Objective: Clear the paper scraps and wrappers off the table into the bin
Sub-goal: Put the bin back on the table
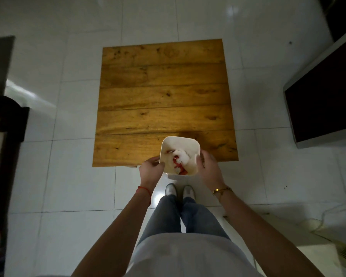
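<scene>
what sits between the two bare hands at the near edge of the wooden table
A white plastic bin holding red and white scraps, gripped between left hand and right hand, head view.

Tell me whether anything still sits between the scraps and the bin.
Nothing visible does. The white and red scraps already lie inside the white bin, which the left hand and right hand grip at the table edge.

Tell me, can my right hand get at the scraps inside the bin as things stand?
Probably yes. The bin is open-topped, and the white and red scraps lie uncovered inside. Your right hand already grips its rim, though the left hand must then hold it alone.
</scene>
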A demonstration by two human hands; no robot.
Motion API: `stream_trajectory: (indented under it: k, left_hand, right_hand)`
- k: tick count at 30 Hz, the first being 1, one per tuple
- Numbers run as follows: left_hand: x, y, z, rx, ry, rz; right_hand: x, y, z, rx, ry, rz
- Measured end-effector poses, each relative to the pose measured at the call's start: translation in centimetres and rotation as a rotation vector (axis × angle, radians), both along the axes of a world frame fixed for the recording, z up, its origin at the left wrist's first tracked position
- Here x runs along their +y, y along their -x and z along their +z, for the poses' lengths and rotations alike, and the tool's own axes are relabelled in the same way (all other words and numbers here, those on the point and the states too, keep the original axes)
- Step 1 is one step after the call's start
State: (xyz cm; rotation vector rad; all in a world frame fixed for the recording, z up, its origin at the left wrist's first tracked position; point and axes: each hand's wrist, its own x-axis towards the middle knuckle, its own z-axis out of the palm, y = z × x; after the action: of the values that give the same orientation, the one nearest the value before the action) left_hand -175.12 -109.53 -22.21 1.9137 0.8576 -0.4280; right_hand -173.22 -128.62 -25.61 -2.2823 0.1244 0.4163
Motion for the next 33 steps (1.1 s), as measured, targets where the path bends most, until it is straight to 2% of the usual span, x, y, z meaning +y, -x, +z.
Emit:
stream_trajectory:
  k: [7, 23, 33]
  left_hand:
    - [2.0, -6.7, 0.3, 0.020, 0.025, 0.095]
    - [10.0, -27.5, -4.4, -0.058, 0.034, 0.054]
    - [11.1, -33.7, -8.2, -0.076, 0.086, 0.088]
  right_hand:
    - [-0.1, -5.7, 1.1, -0.008, 0.024, -0.046]
    - [7.5, -24.3, -3.1, 0.032, 0.155, -0.031]
    - [9.3, -28.4, -4.6, 0.032, 0.227, -0.027]
